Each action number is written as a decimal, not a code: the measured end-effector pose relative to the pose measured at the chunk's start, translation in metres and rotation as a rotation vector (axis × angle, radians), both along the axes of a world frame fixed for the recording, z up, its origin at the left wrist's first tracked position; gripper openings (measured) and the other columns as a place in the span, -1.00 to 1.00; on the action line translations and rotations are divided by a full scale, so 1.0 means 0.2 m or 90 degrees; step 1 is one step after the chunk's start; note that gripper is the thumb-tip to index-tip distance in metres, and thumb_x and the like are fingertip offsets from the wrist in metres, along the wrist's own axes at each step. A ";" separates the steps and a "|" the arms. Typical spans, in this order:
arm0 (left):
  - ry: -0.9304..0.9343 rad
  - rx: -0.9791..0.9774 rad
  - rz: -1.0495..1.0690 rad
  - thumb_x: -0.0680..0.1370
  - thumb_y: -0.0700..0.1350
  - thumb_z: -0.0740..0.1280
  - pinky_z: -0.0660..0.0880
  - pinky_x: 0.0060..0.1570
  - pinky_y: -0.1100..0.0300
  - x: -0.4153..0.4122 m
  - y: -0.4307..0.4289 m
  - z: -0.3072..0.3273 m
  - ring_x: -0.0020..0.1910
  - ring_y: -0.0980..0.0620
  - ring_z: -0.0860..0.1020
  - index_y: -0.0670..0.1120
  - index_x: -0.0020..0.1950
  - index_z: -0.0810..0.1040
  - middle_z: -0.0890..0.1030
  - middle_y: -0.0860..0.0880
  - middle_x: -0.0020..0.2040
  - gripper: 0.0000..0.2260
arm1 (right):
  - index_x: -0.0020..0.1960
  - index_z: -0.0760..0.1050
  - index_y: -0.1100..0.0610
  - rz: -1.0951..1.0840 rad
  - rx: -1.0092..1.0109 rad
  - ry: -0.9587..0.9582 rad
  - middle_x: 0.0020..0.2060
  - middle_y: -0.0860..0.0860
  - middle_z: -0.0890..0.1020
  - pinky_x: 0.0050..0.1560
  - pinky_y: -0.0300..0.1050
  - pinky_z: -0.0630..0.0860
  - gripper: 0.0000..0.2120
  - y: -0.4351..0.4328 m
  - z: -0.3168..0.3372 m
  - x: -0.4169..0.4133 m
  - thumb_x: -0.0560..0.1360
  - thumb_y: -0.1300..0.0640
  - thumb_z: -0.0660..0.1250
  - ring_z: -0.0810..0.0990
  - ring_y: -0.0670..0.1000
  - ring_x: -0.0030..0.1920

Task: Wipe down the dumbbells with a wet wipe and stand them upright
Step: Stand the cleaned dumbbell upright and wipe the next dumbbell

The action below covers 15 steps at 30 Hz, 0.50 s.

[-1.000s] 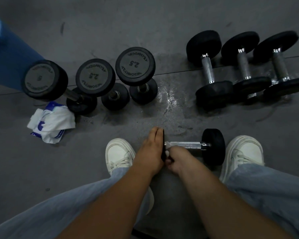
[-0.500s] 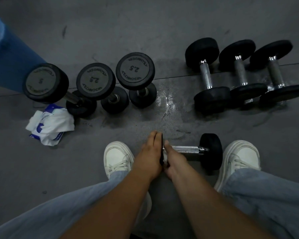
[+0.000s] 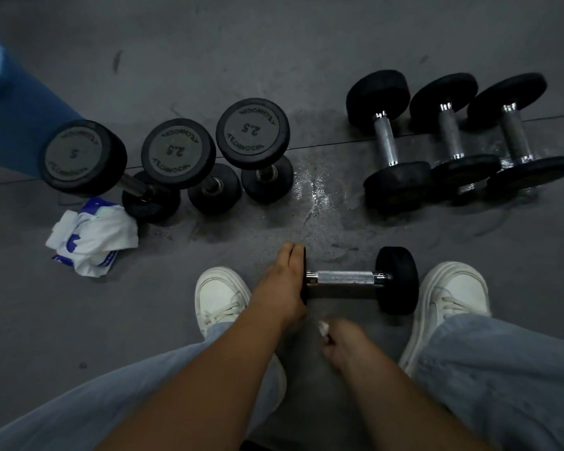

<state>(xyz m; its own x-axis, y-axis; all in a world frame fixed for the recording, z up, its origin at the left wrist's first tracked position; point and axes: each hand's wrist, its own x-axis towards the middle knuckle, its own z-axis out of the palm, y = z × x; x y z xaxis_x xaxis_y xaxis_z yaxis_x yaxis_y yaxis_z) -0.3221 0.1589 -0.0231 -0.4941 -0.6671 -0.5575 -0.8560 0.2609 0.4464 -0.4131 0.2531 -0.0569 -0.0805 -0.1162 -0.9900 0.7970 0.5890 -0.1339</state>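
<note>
Fingers (image 3: 290,255) of left hand (image 3: 282,283): straight, together, pressed flat against left end disc of black rubber-ended dumbbell with knurled steel handle (image 3: 344,278). Dumbbell lies on side on dark grey floor (image 3: 306,60), between left white shoe (image 3: 219,294) and right white shoe (image 3: 456,291). Right hand (image 3: 344,345): blurred, fingers curled round small white wet wipe (image 3: 323,327), near dumbbell, not touching. Row of three upright black dumbbells (image 3: 178,153) far left; row of three lying black dumbbells (image 3: 451,135) far right.

Dumbbells: 7 in all
Upright dumbbells (image 3: 85,157) (image 3: 178,154) (image 3: 252,133): 3, in one row
Lying dumbbells (image 3: 386,138) (image 3: 450,135) (image 3: 515,131) (image 3: 344,278): 4, three side by side, one apart
Wipe (image 3: 323,327): 1, small, white
Wipe pack (image 3: 92,236): 1, crumpled
Shoes (image 3: 220,294) (image 3: 456,294): 2, white
Hands: 2, left hand (image 3: 284,284), right hand (image 3: 344,345)
Blue object (image 3: 10,118): 1, at left edge
</note>
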 end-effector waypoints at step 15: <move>0.034 -0.045 0.006 0.38 -0.03 0.50 0.39 0.34 -0.04 0.00 0.02 -0.05 0.36 -0.21 0.40 -0.09 0.58 0.05 0.03 -0.08 0.57 -0.09 | -0.22 0.46 0.13 0.009 -0.143 0.106 -0.52 -0.03 0.49 -0.57 -0.33 0.25 -0.83 -0.10 0.03 0.03 0.54 0.24 0.34 0.38 -0.14 -0.54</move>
